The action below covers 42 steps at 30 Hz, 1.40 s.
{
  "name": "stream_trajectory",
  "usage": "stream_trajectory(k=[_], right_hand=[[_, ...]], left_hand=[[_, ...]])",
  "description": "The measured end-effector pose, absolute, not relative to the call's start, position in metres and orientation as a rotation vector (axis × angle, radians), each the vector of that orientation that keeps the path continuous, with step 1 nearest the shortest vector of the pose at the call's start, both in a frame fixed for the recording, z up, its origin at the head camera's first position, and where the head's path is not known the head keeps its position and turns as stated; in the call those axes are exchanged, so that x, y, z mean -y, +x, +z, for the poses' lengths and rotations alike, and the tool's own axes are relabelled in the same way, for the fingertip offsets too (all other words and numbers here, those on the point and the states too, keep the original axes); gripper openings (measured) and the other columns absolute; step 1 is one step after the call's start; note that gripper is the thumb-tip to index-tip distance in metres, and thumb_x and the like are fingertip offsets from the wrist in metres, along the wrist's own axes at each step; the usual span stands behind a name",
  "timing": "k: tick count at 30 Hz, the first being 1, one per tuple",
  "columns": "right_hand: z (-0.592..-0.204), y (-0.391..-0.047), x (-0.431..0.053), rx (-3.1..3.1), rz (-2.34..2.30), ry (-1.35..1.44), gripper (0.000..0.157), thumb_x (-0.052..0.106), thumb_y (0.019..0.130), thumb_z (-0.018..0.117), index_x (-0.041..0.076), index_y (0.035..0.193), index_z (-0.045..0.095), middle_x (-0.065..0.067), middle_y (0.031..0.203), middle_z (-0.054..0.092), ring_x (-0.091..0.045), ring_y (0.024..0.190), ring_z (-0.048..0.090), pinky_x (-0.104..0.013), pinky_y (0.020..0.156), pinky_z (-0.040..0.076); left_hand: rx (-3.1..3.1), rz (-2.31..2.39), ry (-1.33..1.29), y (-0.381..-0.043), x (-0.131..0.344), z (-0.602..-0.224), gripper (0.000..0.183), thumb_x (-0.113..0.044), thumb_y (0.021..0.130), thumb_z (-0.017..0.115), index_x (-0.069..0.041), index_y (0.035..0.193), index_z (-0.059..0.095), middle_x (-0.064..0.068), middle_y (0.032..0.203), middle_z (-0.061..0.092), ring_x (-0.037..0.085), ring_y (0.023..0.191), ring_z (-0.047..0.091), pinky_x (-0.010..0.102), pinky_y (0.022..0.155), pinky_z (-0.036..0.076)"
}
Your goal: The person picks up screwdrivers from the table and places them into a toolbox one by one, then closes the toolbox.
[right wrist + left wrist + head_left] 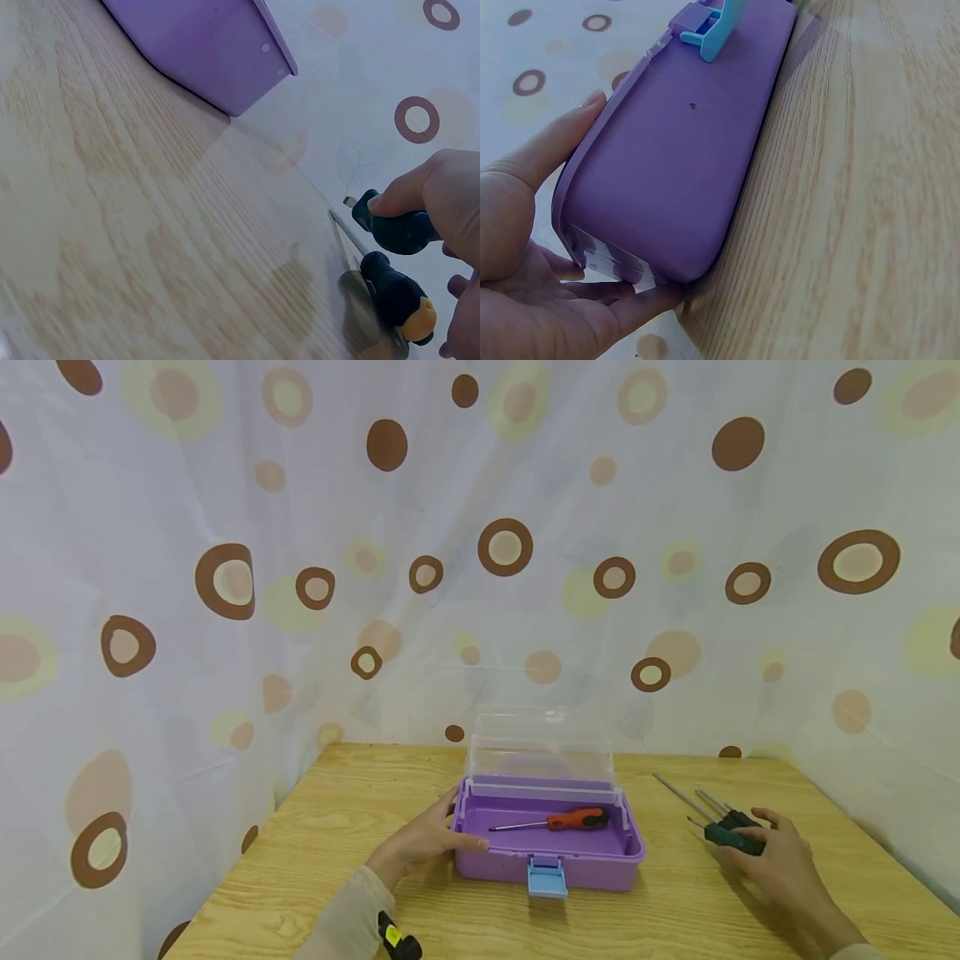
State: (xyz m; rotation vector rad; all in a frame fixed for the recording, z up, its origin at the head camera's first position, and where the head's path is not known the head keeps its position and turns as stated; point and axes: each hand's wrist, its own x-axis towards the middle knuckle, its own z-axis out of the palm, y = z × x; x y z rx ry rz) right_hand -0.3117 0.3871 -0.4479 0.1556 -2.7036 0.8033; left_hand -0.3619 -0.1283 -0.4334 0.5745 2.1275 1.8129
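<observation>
Green screwdriver [731, 838]: right of box [495, 867], near black screwdriver [391, 294] | right hand [783, 862]: thumb and fingers pinching its handle | box: on table [337, 810], clear lid [540, 753] raised | left hand [423, 841]: gripping box's left end | red screwdriver [579, 819]: lying inside box

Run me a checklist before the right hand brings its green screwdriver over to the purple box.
1. Lid raised: ok; the clear lid stands open at the back of the purple box.
2. Latch out of the way: ok; the blue latch hangs at the front.
3. Box steadied: ok; the left hand holds its left end.
4. Handle gripped: ok; the right hand holds the green screwdriver.
5. Neighbours clear of the hand: not ok; a black-and-yellow screwdriver lies close by.
6. Green screwdriver fully off the table: cannot tell.
</observation>
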Motion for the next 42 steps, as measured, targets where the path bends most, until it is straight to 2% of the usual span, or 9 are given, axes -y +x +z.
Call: stream_trajectory(k=[8,20,23,26,29,30,36,40,42], right_hand=[[-0.444,-0.31,-0.384,2.693,0.859,0.157,0.056,0.028,0.099,0.073,-0.022,0.121,0.062,-0.042,0.148,0.027,-0.068,0.124,0.031,-0.07,0.09,0.048],[-0.435,-0.305,-0.377,2.663,1.041,0.164,0.061,0.033,0.1,0.071,-0.021,0.127,0.059,-0.039,0.154,0.021,-0.067,0.13,0.027,-0.062,0.091,0.049],[-0.433,-0.306,-0.375,2.665,1.069,0.155,0.064,0.033,0.101,0.07,-0.023,0.129,0.056,-0.039,0.155,0.019,-0.065,0.131,0.026,-0.054,0.091,0.05],[-0.43,-0.307,-0.373,2.652,1.114,0.157,0.065,0.031,0.101,0.07,-0.024,0.131,0.053,-0.039,0.155,0.018,-0.064,0.132,0.027,-0.033,0.088,0.05],[-0.429,-0.306,-0.37,2.653,1.126,0.164,0.064,0.031,0.101,0.07,-0.023,0.131,0.053,-0.038,0.156,0.019,-0.063,0.133,0.027,-0.016,0.08,0.043],[-0.429,-0.306,-0.369,2.653,1.132,0.166,0.064,0.03,0.101,0.07,-0.023,0.131,0.054,-0.037,0.156,0.019,-0.063,0.133,0.027,-0.016,0.08,0.043],[-0.424,-0.307,-0.363,2.652,1.15,0.182,0.066,0.032,0.101,0.07,-0.021,0.135,0.051,-0.038,0.156,0.018,-0.063,0.135,0.026,-0.039,0.091,0.049],[-0.422,-0.309,-0.358,2.64,1.178,0.204,0.063,0.03,0.101,0.071,-0.02,0.134,0.052,-0.037,0.157,0.018,-0.062,0.136,0.024,-0.015,0.082,0.043],[-0.42,-0.309,-0.355,2.636,1.183,0.219,0.062,0.03,0.101,0.071,-0.019,0.134,0.054,-0.036,0.158,0.018,-0.061,0.137,0.024,-0.014,0.081,0.042]], left_hand=[[-2.153,1.799,0.557,-0.361,0.128,-0.433,0.119,-0.018,0.081,0.09,-0.009,0.167,0.007,0.03,0.164,0.02,0.046,0.141,0.04,0.059,0.116,0.031],[-2.155,1.793,0.562,-0.36,0.127,-0.432,0.119,-0.018,0.082,0.089,-0.01,0.167,0.007,0.029,0.165,0.019,0.046,0.141,0.039,0.06,0.117,0.029],[-2.149,1.793,0.573,-0.36,0.127,-0.432,0.118,-0.017,0.082,0.089,-0.01,0.167,0.007,0.029,0.164,0.02,0.047,0.141,0.038,0.061,0.116,0.029],[-2.147,1.792,0.578,-0.361,0.128,-0.432,0.116,-0.017,0.083,0.088,-0.01,0.167,0.007,0.029,0.164,0.021,0.047,0.141,0.038,0.061,0.116,0.03],[-2.147,1.789,0.58,-0.361,0.128,-0.432,0.116,-0.016,0.083,0.087,-0.01,0.167,0.008,0.029,0.163,0.021,0.047,0.141,0.038,0.061,0.116,0.031],[-2.148,1.787,0.58,-0.361,0.128,-0.433,0.116,-0.017,0.083,0.088,-0.01,0.167,0.008,0.029,0.164,0.021,0.047,0.141,0.038,0.061,0.116,0.031],[-2.133,1.797,0.584,-0.363,0.128,-0.434,0.119,-0.018,0.082,0.089,-0.011,0.167,0.007,0.029,0.164,0.021,0.047,0.141,0.039,0.06,0.116,0.032],[-2.128,1.805,0.584,-0.363,0.128,-0.434,0.12,-0.018,0.082,0.089,-0.011,0.167,0.006,0.029,0.164,0.021,0.047,0.141,0.039,0.059,0.115,0.032],[-2.135,1.8,0.584,-0.363,0.129,-0.434,0.119,-0.018,0.082,0.09,-0.011,0.167,0.006,0.029,0.164,0.021,0.047,0.141,0.039,0.06,0.115,0.032]])
